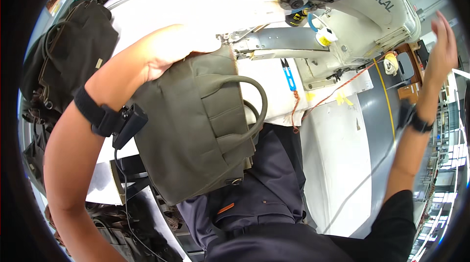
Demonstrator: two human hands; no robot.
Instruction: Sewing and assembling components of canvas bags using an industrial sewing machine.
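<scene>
My left hand lies flat and bright on the olive canvas bag, fingers pressing its upper edge; whether they curl around the cloth I cannot tell, glare hides them. The bag is heavy matte weave, with stacked flat pleats down its front and a rounded tube handle arcing off its right side. A toothed zipper strip runs along its top edge toward the sewing machine. The bag drapes from the machine's bed down onto my lap, over dark navy trousers.

The machine is cream-painted cast metal, smooth and glossy, with black ribbed knobs on its upper face. Just below its arm, blue-handled snips lie on the white table, an orange thread trailing beside them.

My right hand is raised well to the right of the machine, open, fingers loose, holding nothing. A black strap with a small box circles my left forearm; dark bags are heaped far left of the machine.
</scene>
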